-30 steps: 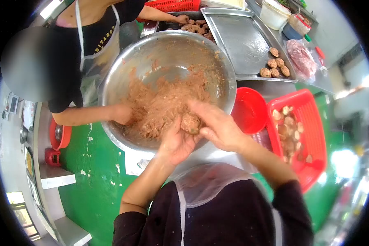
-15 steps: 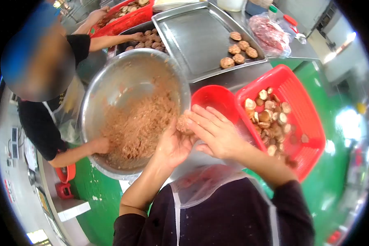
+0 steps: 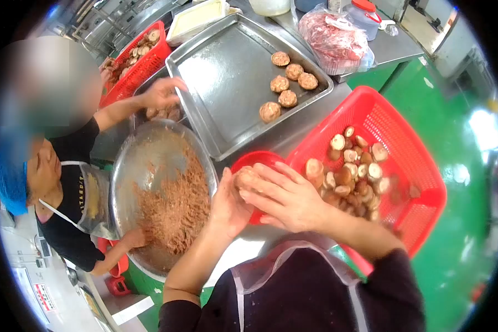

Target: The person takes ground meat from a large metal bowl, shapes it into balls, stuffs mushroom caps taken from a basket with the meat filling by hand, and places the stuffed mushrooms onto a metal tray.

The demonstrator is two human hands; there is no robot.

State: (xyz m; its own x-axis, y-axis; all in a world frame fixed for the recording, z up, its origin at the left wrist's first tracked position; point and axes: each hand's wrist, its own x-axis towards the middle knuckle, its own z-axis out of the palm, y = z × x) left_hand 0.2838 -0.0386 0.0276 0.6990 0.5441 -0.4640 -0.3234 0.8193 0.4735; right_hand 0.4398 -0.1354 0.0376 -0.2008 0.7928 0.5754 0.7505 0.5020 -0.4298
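Between my two hands, above the red bowl (image 3: 258, 159), is a stuffed mushroom (image 3: 247, 178), mostly covered by fingers. My left hand (image 3: 230, 203) cups it from the left and below. The fingers of my right hand (image 3: 286, 198) lie together over its other side, pressing against it. Left of my hands, a large steel basin (image 3: 122, 166) holds minced filling (image 3: 174, 207). Mushroom caps (image 3: 365, 171) fill part of the red basket (image 3: 409, 149) on the right. Several stuffed mushrooms (image 3: 279, 84) stand at the right side of the metal tray (image 3: 216, 66).
A co-worker in a blue cap has one hand (image 3: 135, 238) in the basin and the other (image 3: 163, 93) near the tray's left edge. Behind stand another red basket (image 3: 160, 52) of mushrooms, a bag of meat (image 3: 335, 36) and a lidded tub (image 3: 364, 19).
The view has shifted, with the basin and tray now further left. The co-worker's far hand has lifted from the container behind the basin. My hands still hold the stuffed mushroom between them.
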